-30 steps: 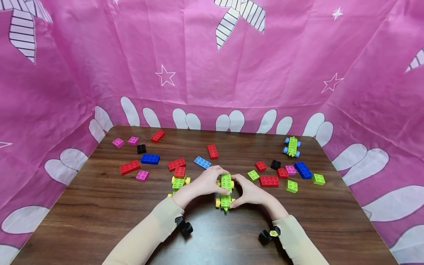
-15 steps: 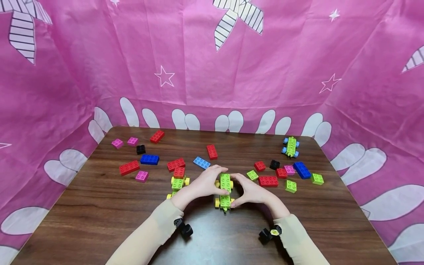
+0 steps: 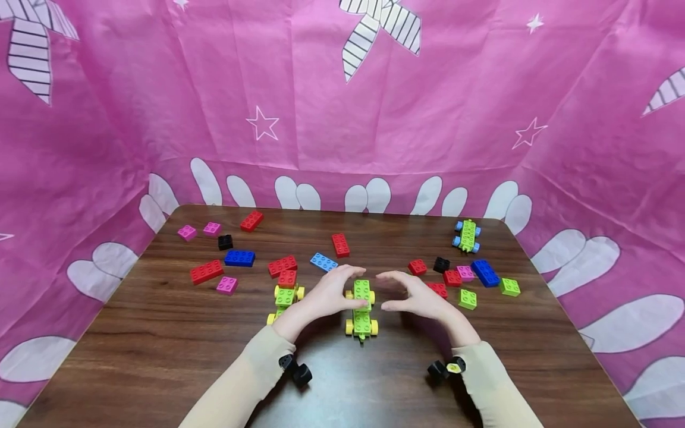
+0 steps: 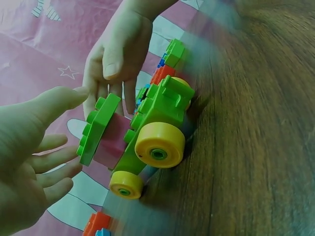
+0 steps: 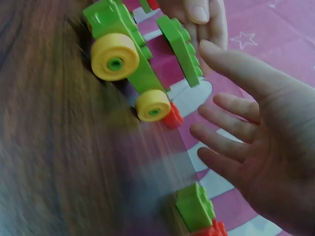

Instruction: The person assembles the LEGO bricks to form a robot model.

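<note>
A toy car with a lime-green base and yellow wheels (image 3: 361,326) stands on the table between my hands. On its base sits a pink brick (image 4: 112,140), topped by a green brick (image 5: 180,50) that overhangs it. My left hand (image 3: 333,291) is close beside the car's left side, thumb and fingers spread around the green brick without gripping it. My right hand (image 3: 420,297) hovers to the right of the car, apart from it, fingers extended. Behind my left wrist, partly hidden, is a second yellow-wheeled green car (image 3: 285,297) with a red brick (image 3: 287,278) at its far end.
Red, blue, pink and black bricks lie at the left, among them a blue brick (image 3: 239,258). A light blue brick (image 3: 323,262) lies beyond my left hand. More bricks, including a green one (image 3: 467,299), lie at the right. A blue-wheeled car (image 3: 467,236) stands far right.
My right hand has let go of the car and drawn away to the right, now covering part of the bricks there. My left hand and the car have hardly moved.
</note>
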Tool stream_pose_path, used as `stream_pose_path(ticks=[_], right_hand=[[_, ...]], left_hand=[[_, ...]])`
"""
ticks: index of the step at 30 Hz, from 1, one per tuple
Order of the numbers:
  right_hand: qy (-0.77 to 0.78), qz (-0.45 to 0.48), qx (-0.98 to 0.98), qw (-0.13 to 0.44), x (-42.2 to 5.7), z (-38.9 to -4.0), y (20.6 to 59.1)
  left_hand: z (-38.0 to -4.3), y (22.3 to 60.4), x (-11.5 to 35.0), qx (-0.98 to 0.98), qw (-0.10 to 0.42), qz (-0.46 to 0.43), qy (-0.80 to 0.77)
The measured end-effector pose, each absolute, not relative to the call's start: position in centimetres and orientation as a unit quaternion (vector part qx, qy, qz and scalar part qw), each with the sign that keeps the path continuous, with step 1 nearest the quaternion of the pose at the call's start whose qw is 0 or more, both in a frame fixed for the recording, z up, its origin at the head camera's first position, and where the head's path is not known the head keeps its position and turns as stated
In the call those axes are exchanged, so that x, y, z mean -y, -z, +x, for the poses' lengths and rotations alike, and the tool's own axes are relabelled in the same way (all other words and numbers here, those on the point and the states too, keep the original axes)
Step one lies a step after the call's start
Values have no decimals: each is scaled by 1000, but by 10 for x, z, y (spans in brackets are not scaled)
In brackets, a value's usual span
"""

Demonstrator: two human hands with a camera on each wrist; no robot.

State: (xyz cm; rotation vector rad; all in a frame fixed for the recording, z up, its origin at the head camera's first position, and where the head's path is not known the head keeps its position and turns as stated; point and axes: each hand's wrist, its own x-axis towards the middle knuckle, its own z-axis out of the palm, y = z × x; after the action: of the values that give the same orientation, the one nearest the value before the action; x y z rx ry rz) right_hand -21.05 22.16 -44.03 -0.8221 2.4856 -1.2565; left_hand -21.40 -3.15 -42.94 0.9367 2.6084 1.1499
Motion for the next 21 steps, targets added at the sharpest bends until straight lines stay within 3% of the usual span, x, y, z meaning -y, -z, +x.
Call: stream_pose_path(ticks=[9,21], right_hand=[[429,-226,-874,37,-249,-222,432],[369,-170,-914,6,-289,-242,436]], left_hand=[[-212,430,34,-869,88,313,-372],[-212,431,35,-873,84,323,-356]])
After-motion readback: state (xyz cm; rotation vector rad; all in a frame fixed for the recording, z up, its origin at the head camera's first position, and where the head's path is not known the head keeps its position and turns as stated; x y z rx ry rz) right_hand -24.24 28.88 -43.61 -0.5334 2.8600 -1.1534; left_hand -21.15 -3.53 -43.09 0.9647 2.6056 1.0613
